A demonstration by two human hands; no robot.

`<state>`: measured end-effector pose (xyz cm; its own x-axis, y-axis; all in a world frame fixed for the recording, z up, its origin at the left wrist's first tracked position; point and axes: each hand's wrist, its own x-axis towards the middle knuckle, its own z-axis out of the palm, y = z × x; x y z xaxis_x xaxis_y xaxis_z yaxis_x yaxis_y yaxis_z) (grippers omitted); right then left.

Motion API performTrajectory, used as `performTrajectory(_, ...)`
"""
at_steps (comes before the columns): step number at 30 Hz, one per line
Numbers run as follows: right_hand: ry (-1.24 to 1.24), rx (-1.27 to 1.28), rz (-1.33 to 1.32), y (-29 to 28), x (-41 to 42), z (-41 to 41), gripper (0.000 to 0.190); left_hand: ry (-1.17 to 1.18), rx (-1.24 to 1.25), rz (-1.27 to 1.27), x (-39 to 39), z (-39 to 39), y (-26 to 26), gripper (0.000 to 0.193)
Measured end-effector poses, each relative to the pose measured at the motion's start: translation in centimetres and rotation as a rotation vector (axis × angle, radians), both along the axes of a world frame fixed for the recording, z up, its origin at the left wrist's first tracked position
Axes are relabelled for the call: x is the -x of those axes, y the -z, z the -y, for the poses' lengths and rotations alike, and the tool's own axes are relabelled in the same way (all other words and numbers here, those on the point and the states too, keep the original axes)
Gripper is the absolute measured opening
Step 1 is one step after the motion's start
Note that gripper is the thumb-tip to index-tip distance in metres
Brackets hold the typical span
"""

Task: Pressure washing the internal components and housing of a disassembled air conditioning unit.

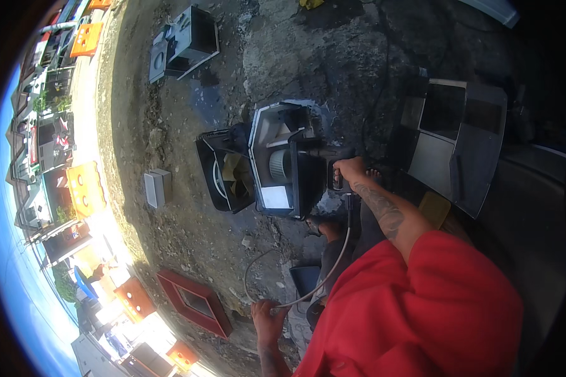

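Observation:
My right hand (350,169) grips the handle of a dark spray gun (340,183), which looks like a pressure-washer gun. Its barrel reaches over the near side of an opened air-conditioner chassis (306,181). Inside the chassis sit a ribbed blower wheel (278,166) and a white panel (274,197). From the gun's lower end a grey hose (342,257) curves round to my left hand (268,318), whose fingers are closed on it. Just beyond the chassis, a black housing (212,186) holds a yellowish fan blade (236,174).
Wet, rough concrete (283,47) surrounds my feet. A metal casing (445,141) stands close on my right. Further off are another appliance casing (195,37), a beige box (158,188) and a red frame (195,301). A dark tray (305,280) lies near my left leg. Orange barriers (86,189) line the road.

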<state>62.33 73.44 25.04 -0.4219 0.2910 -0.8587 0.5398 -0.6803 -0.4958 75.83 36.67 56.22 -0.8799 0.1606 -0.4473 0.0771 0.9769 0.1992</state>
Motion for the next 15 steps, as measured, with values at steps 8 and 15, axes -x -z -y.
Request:
performTrajectory(8, 0.050, -0.025, 0.016, 2.0, 1.6, -1.7, 0.008, -0.006, -0.011, 0.023, 1.1, -2.4, 0.5, 0.031)
performTrajectory(15, -0.180, 0.018, 0.087, 2.8, -0.7, 0.0, 0.009, 0.052, -0.014, 0.052, 0.9, -2.2, 0.5, 0.032)
